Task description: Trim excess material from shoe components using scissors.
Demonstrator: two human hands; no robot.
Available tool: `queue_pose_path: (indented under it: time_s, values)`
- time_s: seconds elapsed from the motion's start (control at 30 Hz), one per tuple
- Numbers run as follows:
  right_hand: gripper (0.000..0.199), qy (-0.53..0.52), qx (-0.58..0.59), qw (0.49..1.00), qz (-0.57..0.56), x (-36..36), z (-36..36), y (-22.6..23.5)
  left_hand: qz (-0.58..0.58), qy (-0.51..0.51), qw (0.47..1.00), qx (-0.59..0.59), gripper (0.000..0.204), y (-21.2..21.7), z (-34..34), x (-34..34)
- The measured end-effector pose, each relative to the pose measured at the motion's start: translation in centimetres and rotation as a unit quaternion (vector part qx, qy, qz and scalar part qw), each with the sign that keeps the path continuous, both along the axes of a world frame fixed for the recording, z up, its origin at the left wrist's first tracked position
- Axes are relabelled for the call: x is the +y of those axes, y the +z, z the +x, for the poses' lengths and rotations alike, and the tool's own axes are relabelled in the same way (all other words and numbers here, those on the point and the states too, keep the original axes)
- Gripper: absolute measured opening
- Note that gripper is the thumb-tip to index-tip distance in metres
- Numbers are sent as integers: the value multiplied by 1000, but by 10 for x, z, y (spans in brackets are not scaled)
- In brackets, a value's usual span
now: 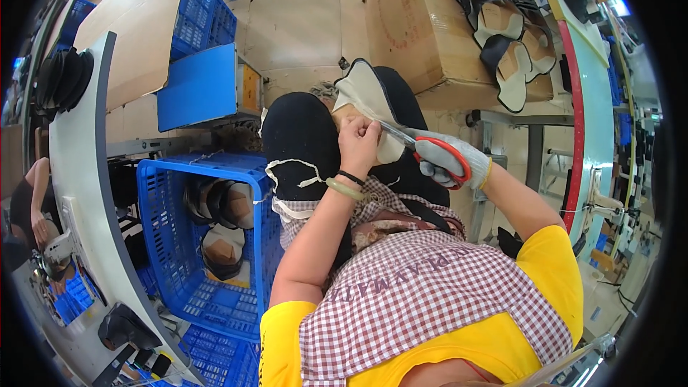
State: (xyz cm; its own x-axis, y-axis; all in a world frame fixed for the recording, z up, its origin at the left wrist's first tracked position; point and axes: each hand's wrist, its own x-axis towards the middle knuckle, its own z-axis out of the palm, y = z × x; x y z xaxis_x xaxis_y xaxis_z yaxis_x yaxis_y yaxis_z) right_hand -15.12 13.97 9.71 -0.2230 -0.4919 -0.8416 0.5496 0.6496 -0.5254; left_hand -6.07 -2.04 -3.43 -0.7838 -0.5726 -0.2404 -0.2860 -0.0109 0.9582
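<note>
We take the blue crate [163, 258] as our reference. To its right and somewhat beyond its far rim, we find a cream-lined shoe piece [367, 97] with a dark edge, lying over the dark-trousered legs [297, 129]. The left hand [358, 145], bare, with a black band [352, 178] and a pale bangle [345, 188] at the wrist, pinches this piece between bent fingers. Farther right of the crate, the right hand [469, 149], in a grey glove, is clenched around the red handles of a pair of scissors [407, 137]; the blades point back toward the crate's side, across the piece, and end beside the left hand's fingers. We cannot tell whether the blades are parted. Inside the crate, we note stacked shoe parts [223, 247] in tan, cream and black. Just beyond the crate stands a blue box [197, 89], and along its left runs a grey bench [82, 165]. Well to the crate's right and beyond it, a cardboard box [405, 29] bears overlapping black-and-cream uppers [510, 79].
</note>
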Motion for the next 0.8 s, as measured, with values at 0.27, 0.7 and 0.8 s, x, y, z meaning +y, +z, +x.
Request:
queue_pose_path:
  time_s: [0.27,0.7,0.8]
  values:
    - [55,-15,29,998,60,-21,12,14,115,9,993,33,15,-15,2,2]
    - [37,-41,19,995,87,-46,6,-5,148,-70,982,97,11,0,10,-8]
    - [38,-64,9,995,73,-52,4,-10,143,-92,980,99,10,3,13,-11]
